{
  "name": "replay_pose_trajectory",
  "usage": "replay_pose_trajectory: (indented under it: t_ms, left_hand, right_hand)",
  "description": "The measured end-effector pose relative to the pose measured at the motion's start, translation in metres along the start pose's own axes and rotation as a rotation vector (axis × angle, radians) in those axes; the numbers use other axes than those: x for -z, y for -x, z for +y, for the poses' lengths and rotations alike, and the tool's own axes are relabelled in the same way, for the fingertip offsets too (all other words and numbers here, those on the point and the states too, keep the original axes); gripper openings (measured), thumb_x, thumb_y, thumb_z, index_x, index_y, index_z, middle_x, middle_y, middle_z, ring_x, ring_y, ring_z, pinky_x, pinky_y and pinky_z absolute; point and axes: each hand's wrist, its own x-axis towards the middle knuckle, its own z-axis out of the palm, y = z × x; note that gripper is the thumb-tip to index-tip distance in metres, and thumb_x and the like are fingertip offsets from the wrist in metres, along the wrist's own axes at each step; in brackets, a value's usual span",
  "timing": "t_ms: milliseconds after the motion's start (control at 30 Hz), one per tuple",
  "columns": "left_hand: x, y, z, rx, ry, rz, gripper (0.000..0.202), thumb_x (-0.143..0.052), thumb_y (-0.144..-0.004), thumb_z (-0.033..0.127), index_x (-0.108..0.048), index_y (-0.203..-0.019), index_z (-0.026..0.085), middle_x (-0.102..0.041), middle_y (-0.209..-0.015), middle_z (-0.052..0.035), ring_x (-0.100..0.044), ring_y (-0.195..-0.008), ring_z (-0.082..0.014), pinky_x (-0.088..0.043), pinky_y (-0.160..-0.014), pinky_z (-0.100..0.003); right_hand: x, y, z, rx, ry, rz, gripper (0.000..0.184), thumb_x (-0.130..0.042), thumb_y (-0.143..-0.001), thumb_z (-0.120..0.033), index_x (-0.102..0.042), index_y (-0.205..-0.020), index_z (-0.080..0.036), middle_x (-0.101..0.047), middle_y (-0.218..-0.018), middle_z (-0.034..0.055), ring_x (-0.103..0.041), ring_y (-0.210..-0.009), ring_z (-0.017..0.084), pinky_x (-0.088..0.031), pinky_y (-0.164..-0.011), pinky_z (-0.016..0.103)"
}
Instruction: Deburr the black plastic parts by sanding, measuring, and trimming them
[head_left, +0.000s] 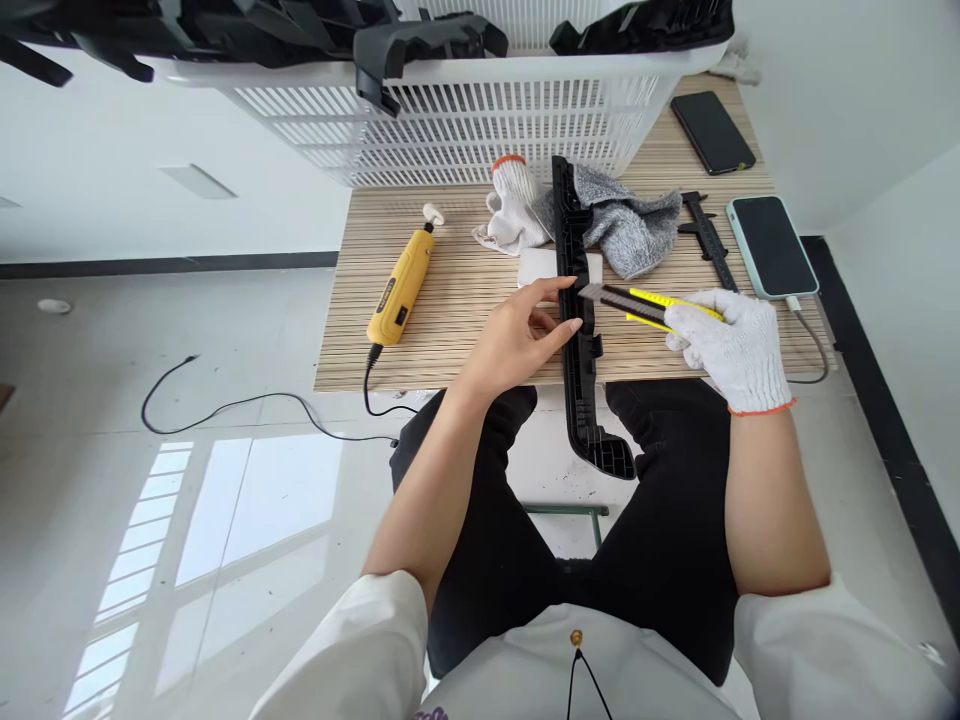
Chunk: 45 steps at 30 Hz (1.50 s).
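A long black plastic part (579,330) lies across the striped wooden table (450,300), its near end hanging over the table's front edge above my lap. My bare left hand (525,335) grips the part near its middle with thumb and fingers. My right hand (739,345), in a white knit glove, is closed on a yellow utility knife (645,305). The knife's blade tip touches the part's edge just above my left fingers.
A yellow corded rotary tool (401,290) lies at the table's left. A white glove (514,210) and grey glove (630,230) sit behind the part. A black caliper (709,240), two phones (772,245) (712,130), and a white basket (465,120) of black parts are further back.
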Motion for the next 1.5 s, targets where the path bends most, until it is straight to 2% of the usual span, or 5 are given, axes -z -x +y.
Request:
replay_pose_trajectory:
  t_ms: [233,567,800,1133,1500]
  left_hand:
    - [0.001,0.0,-0.005,-0.073,-0.06,-0.014,0.046,-0.068,-0.092,0.034,-0.063,-0.137,0.025,-0.066,-0.126,-0.0086,-0.067,-0.088,-0.0163,-0.058,-0.08,-0.029]
    - [0.001,0.002,-0.003,-0.109,-0.107,-0.081,0.071,-0.078,-0.084,0.049,-0.055,-0.147,0.027,-0.056,-0.141,-0.011,-0.062,-0.116,-0.0279,-0.057,-0.082,-0.032]
    - [-0.001,0.001,-0.003,-0.143,-0.226,-0.081,0.074,-0.076,-0.084,0.043,-0.051,-0.15,0.022,-0.057,-0.132,-0.0119,-0.06,-0.11,-0.0259,-0.049,-0.101,-0.039]
    - [-0.001,-0.002,0.003,-0.156,-0.315,-0.102,0.065,-0.072,-0.085,0.035,-0.053,-0.145,0.023,-0.065,-0.101,-0.0037,-0.062,-0.102,-0.0245,-0.05,-0.095,-0.038]
    - [0.006,-0.021,0.014,-0.017,-0.299,-0.151,0.062,-0.07,-0.085,0.033,-0.052,-0.144,0.025,-0.062,-0.078,0.005,-0.06,-0.071,-0.0156,-0.045,-0.073,-0.028]
  right_hand:
    - [-0.001,-0.002,0.001,0.001,0.013,0.015,0.039,-0.077,-0.077,-0.059,-0.073,-0.093,-0.024,-0.065,-0.064,0.0056,-0.058,-0.054,0.017,-0.039,-0.043,0.029]
    - [-0.002,-0.001,-0.001,0.009,0.056,0.019,0.042,-0.076,-0.076,-0.061,-0.073,-0.094,-0.024,-0.067,-0.067,0.0062,-0.055,-0.052,0.016,-0.039,-0.042,0.029]
    - [-0.003,0.0,-0.007,-0.012,0.042,0.006,0.039,-0.08,-0.074,-0.058,-0.074,-0.089,-0.022,-0.067,-0.065,0.0056,-0.051,-0.047,0.012,-0.038,-0.04,0.027]
    - [-0.006,-0.001,-0.007,-0.006,0.025,0.069,0.029,-0.083,-0.075,-0.046,-0.076,-0.084,-0.019,-0.066,-0.059,0.0041,-0.051,-0.044,0.011,-0.034,-0.037,0.023]
    - [-0.006,-0.004,-0.007,0.029,0.053,0.037,0.033,-0.082,-0.075,-0.049,-0.076,-0.086,-0.019,-0.067,-0.059,0.0031,-0.049,-0.043,0.009,-0.038,-0.038,0.022]
